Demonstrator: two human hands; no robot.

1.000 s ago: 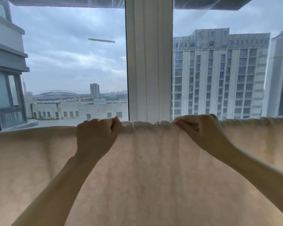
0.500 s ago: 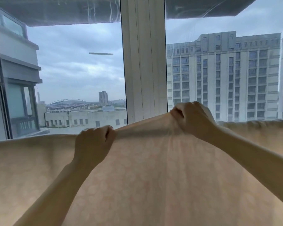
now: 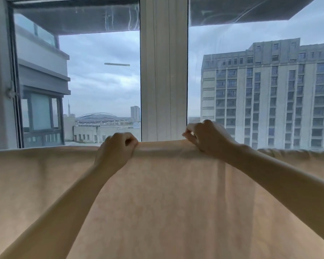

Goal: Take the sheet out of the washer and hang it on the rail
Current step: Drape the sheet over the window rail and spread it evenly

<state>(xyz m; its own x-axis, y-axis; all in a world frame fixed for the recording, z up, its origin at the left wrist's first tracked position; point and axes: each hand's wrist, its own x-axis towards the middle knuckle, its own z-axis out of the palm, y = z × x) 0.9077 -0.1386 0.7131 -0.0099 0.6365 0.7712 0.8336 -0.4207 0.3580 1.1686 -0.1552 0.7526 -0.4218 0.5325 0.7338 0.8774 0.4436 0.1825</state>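
Observation:
A pale beige sheet (image 3: 157,199) hangs across the whole width of the view, draped over a rail that it hides along its top fold. My left hand (image 3: 116,150) grips the top fold left of centre, fingers curled over it. My right hand (image 3: 208,137) sits on the fold right of centre, its fingertips pinching a bit of cloth. To the right of my right hand the top edge is bunched in small gathers; to the left the fold lies smooth. The washer is out of view.
Right behind the sheet stands a large window with a wide white mullion (image 3: 163,71) in the middle. A side window frame (image 3: 2,71) runs up the left edge. Buildings and cloudy sky show through the glass.
My right hand lifted the fold half a second ago and has now come back down, flattening the top edge. Both hands sit a little farther right and the view has tilted upward.

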